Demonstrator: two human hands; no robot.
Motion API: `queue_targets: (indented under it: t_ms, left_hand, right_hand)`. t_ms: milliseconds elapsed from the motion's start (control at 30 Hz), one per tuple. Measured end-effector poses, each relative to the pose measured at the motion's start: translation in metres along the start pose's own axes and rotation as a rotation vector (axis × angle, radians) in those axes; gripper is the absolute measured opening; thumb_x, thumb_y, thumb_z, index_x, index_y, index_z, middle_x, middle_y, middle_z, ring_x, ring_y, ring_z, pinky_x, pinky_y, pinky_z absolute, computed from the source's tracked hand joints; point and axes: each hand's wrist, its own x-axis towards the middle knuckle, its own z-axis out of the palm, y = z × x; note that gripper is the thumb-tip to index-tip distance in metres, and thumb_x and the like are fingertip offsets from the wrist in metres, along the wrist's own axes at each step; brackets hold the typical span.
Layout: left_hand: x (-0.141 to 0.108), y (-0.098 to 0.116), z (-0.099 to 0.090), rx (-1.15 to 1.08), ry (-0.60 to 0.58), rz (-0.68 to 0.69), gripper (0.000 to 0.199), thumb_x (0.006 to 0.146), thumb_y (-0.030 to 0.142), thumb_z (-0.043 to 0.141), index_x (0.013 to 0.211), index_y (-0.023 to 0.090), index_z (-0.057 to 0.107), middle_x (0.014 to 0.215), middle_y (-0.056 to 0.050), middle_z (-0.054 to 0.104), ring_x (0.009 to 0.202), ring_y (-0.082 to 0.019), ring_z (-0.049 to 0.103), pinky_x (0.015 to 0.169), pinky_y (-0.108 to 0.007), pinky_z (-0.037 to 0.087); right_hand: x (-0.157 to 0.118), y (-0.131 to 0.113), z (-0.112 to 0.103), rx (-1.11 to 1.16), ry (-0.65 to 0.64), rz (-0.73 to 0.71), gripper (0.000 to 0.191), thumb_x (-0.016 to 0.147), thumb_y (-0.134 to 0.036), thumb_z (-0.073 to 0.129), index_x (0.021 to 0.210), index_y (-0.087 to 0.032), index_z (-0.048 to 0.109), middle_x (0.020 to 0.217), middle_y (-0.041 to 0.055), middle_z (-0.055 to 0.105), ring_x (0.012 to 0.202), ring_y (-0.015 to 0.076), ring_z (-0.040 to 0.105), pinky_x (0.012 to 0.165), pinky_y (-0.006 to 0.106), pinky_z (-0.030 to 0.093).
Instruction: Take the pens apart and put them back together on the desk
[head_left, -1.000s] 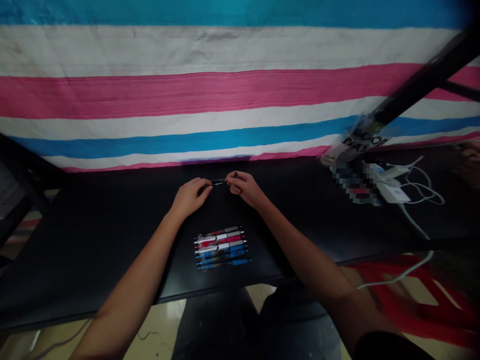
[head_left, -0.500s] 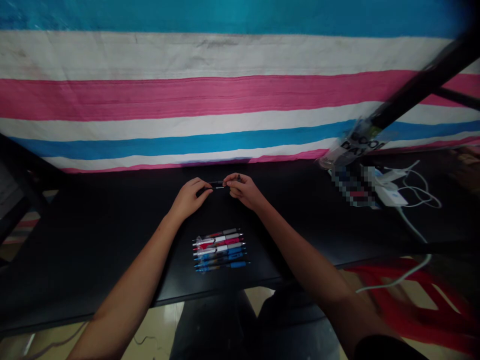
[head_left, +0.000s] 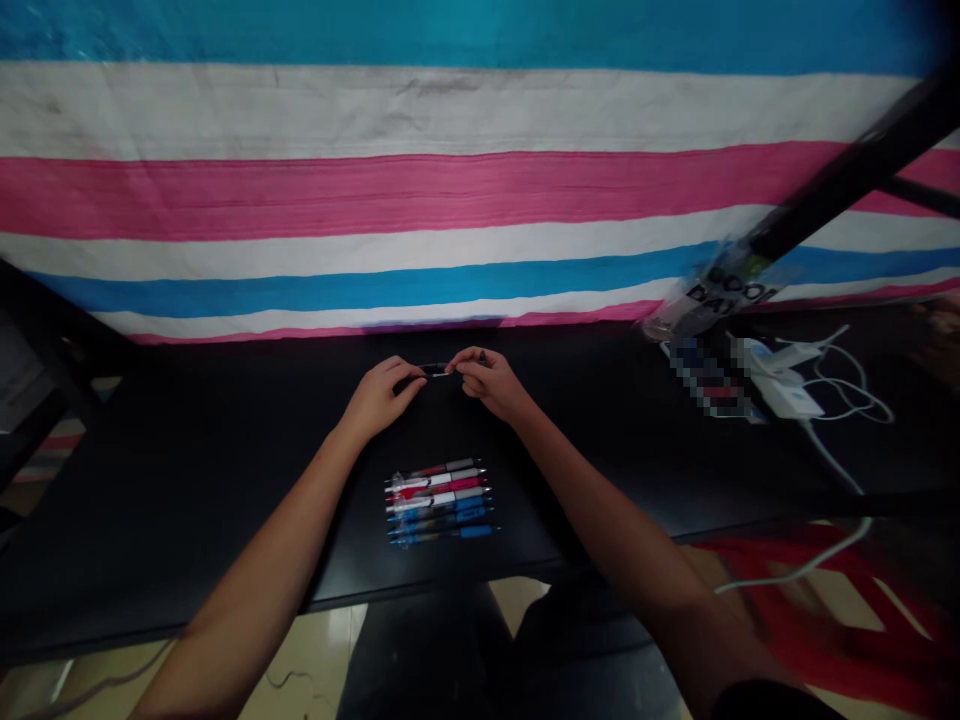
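Observation:
My left hand point(head_left: 386, 392) is closed in a pinch on one end of a dark pen point(head_left: 434, 369) near the back of the black table point(head_left: 225, 450). My right hand point(head_left: 486, 382) is closed at the pen's other end, and a small dark piece sticks up between its fingers. A light tip or strip shows between the two hands. Nearer to me, a row of several pens point(head_left: 439, 500) in white, red, grey and blue lies side by side, with clear plastic around their left ends.
On the right stand a clear printed bag point(head_left: 701, 300), a blurred-out flat item point(head_left: 709, 380), and a white power strip point(head_left: 784, 385) with cables. A black frame post point(head_left: 847, 170) rises there. Striped sheeting point(head_left: 420, 190) hangs behind; a red stool point(head_left: 847, 620) is lower right.
The view has shifted slightly, moving the items on the right a little rightward. Both hands keep nearly the same place and hold, and the row of pens lies as before.

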Motion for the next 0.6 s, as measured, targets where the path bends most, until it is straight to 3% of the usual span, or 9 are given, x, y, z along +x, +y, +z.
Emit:
queue_targets:
  t_ms: [600]
  left_hand:
    - [-0.0005, -0.0025, 0.0017, 0.044, -0.016, -0.023, 0.023, 0.100, 0.034, 0.056, 0.101, 0.019, 0.074, 0.090, -0.007, 0.071, 0.084, -0.021, 0.067, 0.077, -0.033, 0.050]
  right_hand:
    - [0.0020, 0.0052, -0.0015, -0.035, -0.004, -0.017, 0.027, 0.077, -0.038, 0.083, 0.091, -0.018, 0.071, 0.078, 0.0006, 0.069, 0.042, 0.0010, 0.025, 0.041, 0.022, 0.019]
